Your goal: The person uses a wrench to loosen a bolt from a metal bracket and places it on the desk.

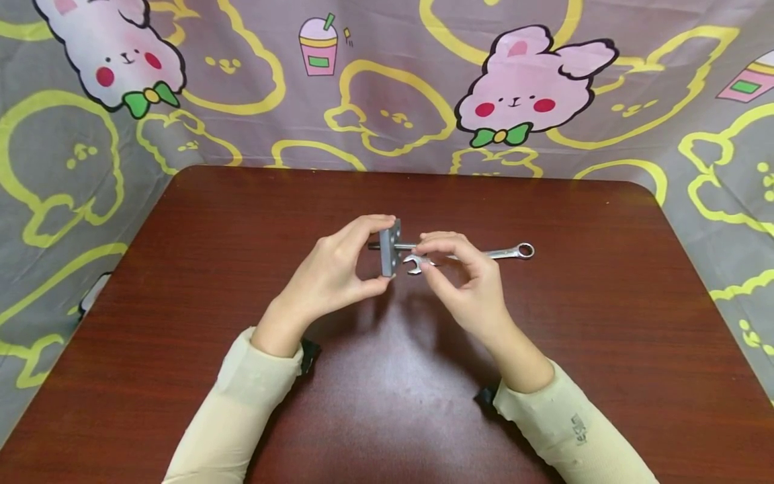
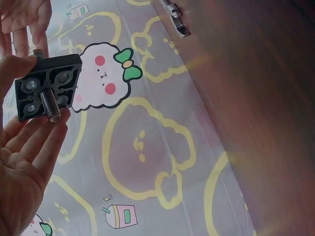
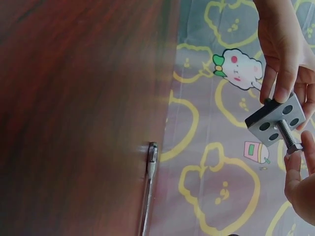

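My left hand point(image 1: 338, 265) grips a square grey plate point(image 1: 390, 252) by its upper and lower edges, thumb below and fingers above. A steel bolt point(image 3: 285, 135) runs through the plate's middle, among several round holes. On the far side, its threaded end point(image 2: 51, 107) sticks out of a dark, ribbed face. My right hand point(image 1: 468, 279) pinches the bolt's hex head point(image 3: 295, 148) between thumb and fingertips. Just behind the right hand lies a combination wrench point(image 1: 508, 254), partly covered by its fingers in the head view.
The brown wooden table point(image 1: 387, 417) stretches out under both hands. A printed cloth point(image 1: 387, 81) hangs along its back and sides. At the left edge a small pale object point(image 1: 93, 296) shows partly beside the cloth.
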Demonstrator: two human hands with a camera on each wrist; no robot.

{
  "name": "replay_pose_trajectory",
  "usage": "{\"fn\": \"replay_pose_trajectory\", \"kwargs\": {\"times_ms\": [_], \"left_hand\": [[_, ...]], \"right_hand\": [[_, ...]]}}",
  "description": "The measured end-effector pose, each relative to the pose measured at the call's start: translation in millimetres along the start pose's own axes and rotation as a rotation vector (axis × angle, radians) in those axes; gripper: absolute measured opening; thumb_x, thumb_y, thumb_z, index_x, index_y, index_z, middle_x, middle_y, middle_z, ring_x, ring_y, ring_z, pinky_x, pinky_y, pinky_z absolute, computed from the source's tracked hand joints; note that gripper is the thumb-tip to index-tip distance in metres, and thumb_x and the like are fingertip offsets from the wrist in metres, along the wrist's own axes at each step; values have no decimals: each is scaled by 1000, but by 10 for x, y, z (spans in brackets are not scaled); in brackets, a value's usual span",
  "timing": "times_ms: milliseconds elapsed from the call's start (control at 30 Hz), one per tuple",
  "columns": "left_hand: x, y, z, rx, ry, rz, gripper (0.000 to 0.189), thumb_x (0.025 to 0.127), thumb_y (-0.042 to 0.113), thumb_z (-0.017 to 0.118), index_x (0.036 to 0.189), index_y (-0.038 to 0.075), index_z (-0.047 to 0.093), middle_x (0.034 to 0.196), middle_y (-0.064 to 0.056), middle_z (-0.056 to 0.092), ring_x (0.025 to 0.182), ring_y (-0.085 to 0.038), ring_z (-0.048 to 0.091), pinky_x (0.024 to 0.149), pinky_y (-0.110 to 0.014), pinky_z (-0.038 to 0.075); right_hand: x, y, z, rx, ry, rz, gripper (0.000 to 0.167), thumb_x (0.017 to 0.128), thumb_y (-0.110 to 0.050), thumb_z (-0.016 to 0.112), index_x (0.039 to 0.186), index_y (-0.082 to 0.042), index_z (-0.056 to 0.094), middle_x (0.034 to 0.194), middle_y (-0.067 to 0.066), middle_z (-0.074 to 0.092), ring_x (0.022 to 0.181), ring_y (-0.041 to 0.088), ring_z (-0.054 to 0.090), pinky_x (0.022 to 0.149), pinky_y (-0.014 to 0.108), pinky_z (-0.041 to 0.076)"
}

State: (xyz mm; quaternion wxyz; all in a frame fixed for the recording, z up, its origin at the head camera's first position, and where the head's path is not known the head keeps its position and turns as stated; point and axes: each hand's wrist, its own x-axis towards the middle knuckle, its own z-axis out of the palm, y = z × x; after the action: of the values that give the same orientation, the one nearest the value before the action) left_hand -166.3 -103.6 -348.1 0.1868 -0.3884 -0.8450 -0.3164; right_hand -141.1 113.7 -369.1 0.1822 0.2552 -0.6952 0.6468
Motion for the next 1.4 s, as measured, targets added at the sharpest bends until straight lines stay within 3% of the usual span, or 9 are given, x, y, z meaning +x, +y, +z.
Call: {"fn": "replay_pose_trajectory", "kwargs": {"times_ms": [167, 267, 533, 667, 800, 1000, 1100, 1233, 1400], "left_hand": [[3, 0, 3, -6, -5, -9, 71, 68, 9, 85, 131, 0, 53, 133, -11, 62, 109, -22, 67, 93, -32, 57], [2, 2, 8, -9, -15, -19, 71, 69, 9, 85, 131, 1, 53, 133, -10, 61, 109, -21, 67, 93, -32, 57], [-10, -22, 19, -4, 0, -23, 71, 67, 8, 85, 131, 0, 54, 132, -10, 62, 109, -21, 66, 92, -33, 57], [-4, -29, 16, -5, 29, -4, 70, 68, 7, 84, 131, 0, 54, 133, -11, 61, 111, -22, 66, 92, -33, 57], [2, -26, 18, 10, 65, 18, 69, 69, 7, 84, 130, 0, 53, 134, -11, 61, 113, -23, 65, 92, -33, 57], [11, -10, 22, 25, 83, 45, 67, 70, 6, 83, 130, -1, 53, 135, -13, 60, 115, -23, 65, 92, -30, 57], [10, 2, 20, 28, 85, 52, 67, 70, 6, 83, 130, -1, 53, 135, -13, 60, 115, -23, 65, 92, -30, 58], [10, 13, 12, 32, 87, 58, 67, 70, 6, 84, 129, -1, 53, 135, -13, 60, 115, -23, 65, 91, -31, 58], [10, 8, 4, 37, 90, 61, 66, 70, 6, 83, 128, -1, 53, 134, -13, 61, 114, -23, 66, 90, -31, 58]], "right_hand": [[-16, -7, -40, 52, 1, -15, 21, 81, 17, 66, 100, 10, 68, 106, 11, 71, 114, 28, 64, 92, 29, 57], [-15, -8, -56, 74, -2, -21, 19, 81, 14, 67, 100, 10, 68, 106, 7, 71, 114, 29, 64, 90, 29, 58], [-24, -17, -83, 102, 3, -37, 20, 83, 16, 64, 102, 12, 67, 101, 5, 70, 99, 17, 66, 80, 23, 58], [-28, 8, -121, -30, 54, 109, 16, 86, 8, 66, 102, 8, 68, 96, 3, 71, 89, 7, 67, 69, 16, 56], [-8, 45, -120, -144, 40, 300, 15, 89, 0, 69, 102, 6, 70, 91, 15, 72, 78, -3, 65, 67, 13, 55], [58, 35, -42, -97, 44, 364, 17, 90, -1, 67, 103, 9, 68, 90, 25, 70, 72, 1, 67, 68, 21, 59], [98, 16, 5, -62, 73, 359, 16, 90, -1, 67, 103, 10, 68, 87, 18, 70, 70, 4, 68, 66, 23, 60], [125, 5, 38, -31, 103, 346, 17, 90, 1, 67, 104, 10, 68, 80, -1, 70, 68, 6, 68, 63, 21, 59], [127, -13, 52, -1, 91, 307, 23, 88, 6, 67, 110, 9, 67, 78, -16, 67, 71, 2, 65, 62, 17, 56]]}}
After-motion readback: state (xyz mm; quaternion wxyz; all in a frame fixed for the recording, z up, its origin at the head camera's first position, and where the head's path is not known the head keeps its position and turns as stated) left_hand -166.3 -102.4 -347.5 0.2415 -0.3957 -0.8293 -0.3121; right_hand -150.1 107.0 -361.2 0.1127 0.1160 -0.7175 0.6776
